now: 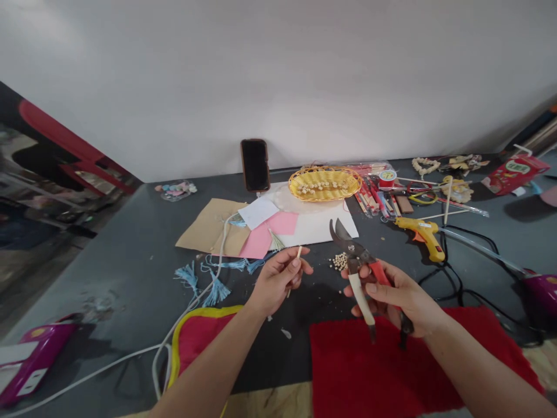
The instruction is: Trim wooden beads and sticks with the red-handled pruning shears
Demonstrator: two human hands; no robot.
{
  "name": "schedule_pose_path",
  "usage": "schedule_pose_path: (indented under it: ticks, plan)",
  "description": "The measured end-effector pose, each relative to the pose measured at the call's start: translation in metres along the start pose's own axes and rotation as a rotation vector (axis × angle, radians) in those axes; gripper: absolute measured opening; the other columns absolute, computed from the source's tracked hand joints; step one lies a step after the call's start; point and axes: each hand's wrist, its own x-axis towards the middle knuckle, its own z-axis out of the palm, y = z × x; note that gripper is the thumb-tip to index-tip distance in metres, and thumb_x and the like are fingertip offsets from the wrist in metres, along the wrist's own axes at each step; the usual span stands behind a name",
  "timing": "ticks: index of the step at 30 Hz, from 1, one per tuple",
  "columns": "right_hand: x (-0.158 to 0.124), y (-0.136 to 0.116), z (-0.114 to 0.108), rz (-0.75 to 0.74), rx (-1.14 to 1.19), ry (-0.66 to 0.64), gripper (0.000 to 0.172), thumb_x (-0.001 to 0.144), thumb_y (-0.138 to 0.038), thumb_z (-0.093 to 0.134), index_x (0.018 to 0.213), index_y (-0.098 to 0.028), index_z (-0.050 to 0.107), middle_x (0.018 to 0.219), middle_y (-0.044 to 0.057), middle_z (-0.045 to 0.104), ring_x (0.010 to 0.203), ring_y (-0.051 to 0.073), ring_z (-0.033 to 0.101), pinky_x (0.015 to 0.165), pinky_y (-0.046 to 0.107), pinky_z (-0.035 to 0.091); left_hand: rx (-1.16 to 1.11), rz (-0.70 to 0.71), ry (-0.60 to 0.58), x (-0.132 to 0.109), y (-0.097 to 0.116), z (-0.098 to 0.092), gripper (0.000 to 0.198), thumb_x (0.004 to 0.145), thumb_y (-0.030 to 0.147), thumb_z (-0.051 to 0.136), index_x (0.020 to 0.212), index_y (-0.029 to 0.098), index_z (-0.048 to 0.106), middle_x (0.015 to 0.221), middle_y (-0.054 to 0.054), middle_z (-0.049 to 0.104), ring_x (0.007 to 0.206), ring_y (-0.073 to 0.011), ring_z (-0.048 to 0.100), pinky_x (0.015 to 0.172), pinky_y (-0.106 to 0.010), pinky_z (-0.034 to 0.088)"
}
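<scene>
Between the thumb and fingers of my left hand (pixel 278 273) is a thin pale wooden stick (pixel 299 252), its tip pointing up. My right hand (pixel 395 293) grips a pair of pruning shears (pixel 361 290) with one red and one whitish handle; their dark blades are parted and point up and left. Nothing lies between the blades. Behind the shears, a small heap of cut wooden pieces (pixel 338 261) rests on the dark table (pixel 148 261). A red cloth (pixel 369 371) is spread under my right hand. Blue tassels (pixel 216 290) lie left of my left hand.
A yellow wicker basket (pixel 324 194) holding small pieces stands at the back, right of a phone (pixel 255 165) leaning on the wall. A yellow glue gun (pixel 422 235) with its cable lies at right. Paper sheets (pixel 213 226) overlap in the middle. Purple power strips (pixel 39 354) sit at left and right.
</scene>
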Motion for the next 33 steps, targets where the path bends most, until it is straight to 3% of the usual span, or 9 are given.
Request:
schedule_pose_path:
  ticks: [5,8,11,13,16,19,22,26,33]
  plan:
    - [0.003,0.001,-0.003,-0.051,-0.042,0.049,0.026,0.077,-0.022,0.076,0.098,-0.022,0.063,0.119,0.008,0.065,0.104,0.023,0.066,0.085,0.040,0.057,-0.009,0.001,-0.003,0.000,0.000,0.000,0.029,0.079,0.033,0.073,0.102,0.015,0.068,0.069,-0.005,0.069,0.045,-0.0036,0.037,0.043,-0.018,0.024]
    - [0.004,0.003,-0.005,-0.072,-0.124,0.060,0.030,0.076,-0.026,0.077,0.102,-0.023,0.062,0.109,0.007,0.069,0.093,0.022,0.069,0.083,0.039,0.057,-0.013,-0.007,-0.008,-0.001,0.001,0.000,0.030,0.078,0.033,0.074,0.102,0.015,0.069,0.069,-0.006,0.069,0.045,-0.0037,0.037,0.043,-0.018,0.023]
    - [0.003,0.004,-0.007,-0.138,-0.219,0.033,0.031,0.077,-0.031,0.076,0.103,-0.026,0.059,0.113,0.006,0.068,0.094,0.023,0.069,0.079,0.041,0.058,-0.012,-0.011,-0.005,-0.001,0.001,0.000,0.030,0.077,0.034,0.074,0.102,0.017,0.070,0.069,-0.006,0.069,0.046,-0.0041,0.037,0.043,-0.018,0.022]
    - [0.002,0.003,-0.007,-0.226,-0.403,0.052,0.027,0.080,-0.033,0.071,0.102,-0.025,0.057,0.113,0.007,0.068,0.094,0.023,0.068,0.077,0.039,0.058,-0.001,-0.011,0.009,-0.002,0.001,0.000,0.032,0.077,0.037,0.074,0.101,0.016,0.070,0.069,-0.005,0.069,0.047,-0.0046,0.038,0.044,-0.019,0.023]
    - [0.001,0.003,-0.007,-0.425,-0.921,0.149,0.019,0.088,-0.026,0.059,0.106,-0.023,0.055,0.114,0.009,0.067,0.097,0.022,0.067,0.085,0.039,0.055,0.038,-0.006,0.043,-0.003,0.002,0.003,0.036,0.077,0.041,0.073,0.102,0.015,0.070,0.067,-0.006,0.068,0.048,-0.0050,0.037,0.045,-0.020,0.023]
    - [0.004,0.009,-0.010,-0.665,-1.444,0.185,0.019,0.088,-0.013,0.049,0.103,-0.020,0.057,0.139,0.016,0.051,0.116,0.027,0.058,0.095,0.046,0.050,0.123,0.024,0.067,-0.006,0.001,0.007,0.041,0.077,0.045,0.072,0.103,0.013,0.070,0.067,-0.006,0.069,0.048,-0.0059,0.037,0.046,-0.021,0.025]
    - [0.008,0.018,-0.011,-0.770,-1.777,0.182,0.024,0.084,-0.004,0.044,0.100,-0.016,0.057,0.148,0.020,0.039,0.119,0.032,0.053,0.093,0.050,0.049,0.225,0.064,0.078,-0.009,0.000,0.010,0.042,0.079,0.047,0.069,0.103,0.013,0.069,0.067,-0.005,0.069,0.049,-0.0066,0.038,0.047,-0.022,0.027]
    - [0.008,0.026,-0.010,-0.818,-1.973,0.183,0.027,0.082,-0.003,0.046,0.103,-0.014,0.058,0.148,0.023,0.036,0.119,0.035,0.050,0.096,0.054,0.045,0.315,0.091,0.072,-0.011,0.000,0.010,0.040,0.081,0.048,0.066,0.101,0.014,0.069,0.067,-0.004,0.069,0.048,-0.0067,0.036,0.047,-0.022,0.027]
    - [0.007,0.023,-0.007,-0.859,-2.043,0.216,0.028,0.082,-0.001,0.047,0.101,-0.017,0.058,0.148,0.021,0.036,0.124,0.035,0.046,0.098,0.059,0.040,0.397,0.097,0.074,-0.013,0.003,0.013,0.037,0.086,0.048,0.059,0.100,0.014,0.065,0.067,-0.003,0.067,0.047,-0.0069,0.037,0.046,-0.022,0.029]
